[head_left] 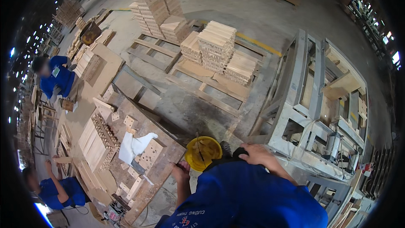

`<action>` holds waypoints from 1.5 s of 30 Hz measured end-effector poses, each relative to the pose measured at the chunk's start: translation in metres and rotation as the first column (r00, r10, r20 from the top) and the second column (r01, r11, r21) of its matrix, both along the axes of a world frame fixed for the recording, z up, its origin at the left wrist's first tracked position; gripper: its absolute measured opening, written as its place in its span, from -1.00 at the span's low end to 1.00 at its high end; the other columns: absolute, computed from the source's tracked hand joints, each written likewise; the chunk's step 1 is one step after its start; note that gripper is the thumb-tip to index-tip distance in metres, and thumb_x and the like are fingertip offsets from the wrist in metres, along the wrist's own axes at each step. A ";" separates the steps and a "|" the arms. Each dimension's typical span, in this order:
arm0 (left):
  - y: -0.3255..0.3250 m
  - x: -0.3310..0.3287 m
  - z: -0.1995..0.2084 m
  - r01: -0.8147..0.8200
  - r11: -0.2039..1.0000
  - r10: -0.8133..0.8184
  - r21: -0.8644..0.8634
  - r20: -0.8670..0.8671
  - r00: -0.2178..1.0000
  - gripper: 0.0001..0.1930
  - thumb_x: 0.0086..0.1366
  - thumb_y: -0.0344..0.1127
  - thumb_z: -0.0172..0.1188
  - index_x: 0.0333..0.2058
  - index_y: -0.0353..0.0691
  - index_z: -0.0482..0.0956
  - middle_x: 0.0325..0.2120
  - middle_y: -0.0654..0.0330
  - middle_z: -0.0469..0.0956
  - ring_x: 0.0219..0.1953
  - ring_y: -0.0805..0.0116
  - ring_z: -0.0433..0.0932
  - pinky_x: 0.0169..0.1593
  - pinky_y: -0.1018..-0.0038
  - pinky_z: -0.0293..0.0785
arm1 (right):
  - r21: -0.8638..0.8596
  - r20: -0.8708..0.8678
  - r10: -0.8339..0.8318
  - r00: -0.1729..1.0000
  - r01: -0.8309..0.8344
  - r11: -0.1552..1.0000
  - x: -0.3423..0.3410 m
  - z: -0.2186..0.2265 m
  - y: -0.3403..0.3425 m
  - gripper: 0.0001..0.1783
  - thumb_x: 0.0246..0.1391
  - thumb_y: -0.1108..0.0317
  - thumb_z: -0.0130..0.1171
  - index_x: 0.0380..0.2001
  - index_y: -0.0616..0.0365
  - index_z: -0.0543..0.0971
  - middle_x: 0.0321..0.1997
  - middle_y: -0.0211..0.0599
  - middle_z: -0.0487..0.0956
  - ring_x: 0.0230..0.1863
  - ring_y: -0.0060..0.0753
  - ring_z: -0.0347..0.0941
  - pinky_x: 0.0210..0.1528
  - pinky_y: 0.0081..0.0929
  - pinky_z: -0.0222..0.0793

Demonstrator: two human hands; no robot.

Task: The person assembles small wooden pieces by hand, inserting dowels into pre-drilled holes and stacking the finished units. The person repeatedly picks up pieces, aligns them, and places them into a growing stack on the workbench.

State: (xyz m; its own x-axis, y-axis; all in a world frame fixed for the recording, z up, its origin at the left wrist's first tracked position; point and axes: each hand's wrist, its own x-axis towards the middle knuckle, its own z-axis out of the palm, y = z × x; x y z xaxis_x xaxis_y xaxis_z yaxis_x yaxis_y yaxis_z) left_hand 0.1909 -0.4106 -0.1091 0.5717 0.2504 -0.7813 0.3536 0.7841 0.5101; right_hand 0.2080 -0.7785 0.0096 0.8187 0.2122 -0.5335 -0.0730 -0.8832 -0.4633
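My left hand is beside the near right edge of the workbench, its fingers curled; what they hold, if anything, is hidden. My right hand is bent over a dark, cloth-like thing in front of my body, and its fingertips are partly hidden. Between my hands, a yellow bucket with a thin handle stands on the floor, with pale yellowish contents. On the bench lie a white cloth, a drilled wooden block and a row of wooden pieces.
Pallets with stacked wooden slats stand ahead. A grey metal frame machine is on the right. Two people in blue work at the left, one farther off and one nearer, beside more wood pieces.
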 end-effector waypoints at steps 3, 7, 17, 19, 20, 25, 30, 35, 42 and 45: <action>-0.002 0.005 -0.004 -0.029 0.996 0.039 0.082 -0.123 0.992 -0.40 0.55 0.33 -0.20 -0.32 -0.12 0.46 -0.48 0.23 0.51 -0.39 0.24 0.54 -0.27 0.31 0.50 | 0.167 -0.145 0.119 0.982 -0.094 0.981 0.040 -0.009 0.010 -0.42 0.32 0.03 0.18 0.26 0.16 0.48 0.18 0.11 0.57 0.28 0.19 0.45 0.27 -0.01 0.39; -0.001 0.005 -0.009 -0.054 0.988 0.077 0.142 -0.155 0.985 -0.40 0.55 0.33 -0.17 -0.28 -0.13 0.50 -0.46 0.22 0.57 -0.41 0.25 0.59 -0.27 0.31 0.58 | 0.067 -0.066 0.243 0.968 -0.239 0.969 0.103 -0.003 0.019 -0.40 0.33 0.04 0.19 0.30 0.14 0.45 0.23 0.09 0.54 0.30 0.18 0.43 0.31 -0.02 0.35; -0.019 0.018 -0.002 -0.177 0.939 0.243 0.297 -0.203 0.949 -0.34 0.52 0.32 -0.07 -0.22 -0.28 0.56 -0.47 0.11 0.63 -0.48 0.29 0.63 -0.35 0.36 0.61 | 0.086 -0.087 0.539 0.838 -0.533 0.842 0.246 -0.072 0.036 -0.43 0.24 -0.05 0.24 0.16 0.11 0.54 0.05 0.06 0.65 0.11 0.16 0.57 0.12 -0.02 0.50; -0.020 0.024 0.004 -0.177 0.931 0.262 0.319 -0.249 0.932 -0.34 0.51 0.32 -0.06 -0.24 -0.28 0.57 -0.46 0.11 0.63 -0.47 0.30 0.64 -0.34 0.37 0.61 | 0.123 -0.181 0.593 0.785 -0.580 0.805 0.276 -0.083 0.041 -0.40 0.20 -0.06 0.27 0.11 0.18 0.58 0.00 0.05 0.67 0.07 0.12 0.60 0.09 -0.06 0.51; -0.018 0.030 0.012 -0.167 0.930 0.264 0.329 -0.278 0.924 -0.34 0.51 0.33 -0.06 -0.25 -0.28 0.58 -0.46 0.11 0.63 -0.47 0.30 0.64 -0.34 0.37 0.61 | 0.138 -0.178 0.635 0.752 -0.619 0.773 0.288 -0.092 0.042 -0.41 0.18 -0.05 0.29 0.11 0.18 0.59 -0.05 0.01 0.69 0.02 0.07 0.62 0.06 -0.12 0.52; -0.027 0.057 0.040 -0.310 0.882 0.431 0.355 -0.339 0.836 -0.37 0.51 0.32 -0.04 -0.30 -0.21 0.58 -0.49 0.16 0.65 -0.50 0.35 0.63 -0.36 0.38 0.61 | 0.098 -0.252 0.642 0.724 -0.641 0.761 0.387 -0.097 0.061 -0.44 0.15 0.01 0.29 0.07 0.22 0.62 -0.06 0.00 0.70 0.01 0.04 0.64 0.07 -0.14 0.53; -0.036 0.082 0.051 -0.383 0.807 0.558 0.450 -0.368 0.743 -0.37 0.51 0.33 -0.04 -0.34 -0.20 0.58 -0.52 0.16 0.64 -0.54 0.35 0.62 -0.44 0.41 0.57 | 0.044 -0.027 0.682 0.731 -0.680 0.731 0.480 -0.097 0.083 -0.45 0.15 0.06 0.29 0.05 0.27 0.62 -0.08 0.05 0.70 -0.04 0.05 0.66 0.07 -0.14 0.54; -0.041 0.108 0.044 -0.469 0.673 0.711 0.573 -0.326 0.623 -0.35 0.51 0.31 -0.04 -0.48 -0.19 0.54 -0.64 0.18 0.57 -0.65 0.34 0.56 -0.58 0.44 0.48 | 0.154 0.068 0.632 0.772 -0.634 0.758 0.531 -0.083 0.105 -0.50 0.16 0.11 0.33 0.03 0.25 0.60 -0.10 0.01 0.71 -0.07 -0.03 0.67 0.05 -0.17 0.55; -0.046 0.117 0.034 -0.461 0.564 0.799 0.685 -0.311 0.515 -0.31 0.53 0.25 -0.05 -0.61 -0.20 0.49 -0.74 0.17 0.49 -0.73 0.29 0.50 -0.66 0.38 0.39 | 0.165 -0.015 0.650 0.759 -0.640 0.751 0.540 -0.098 0.092 -0.45 0.19 0.08 0.30 0.10 0.27 0.59 -0.08 -0.04 0.72 -0.03 -0.04 0.67 0.08 -0.18 0.55; -0.047 0.118 0.026 -0.347 0.510 0.818 0.787 -0.318 0.480 -0.30 0.52 0.28 -0.06 -0.60 -0.24 0.50 -0.74 0.15 0.47 -0.73 0.29 0.48 -0.64 0.38 0.37 | 0.115 -0.142 0.740 0.658 -0.731 0.672 0.526 -0.102 0.094 -0.40 0.20 0.03 0.28 0.15 0.25 0.58 -0.03 -0.01 0.72 0.02 -0.02 0.66 0.11 -0.18 0.54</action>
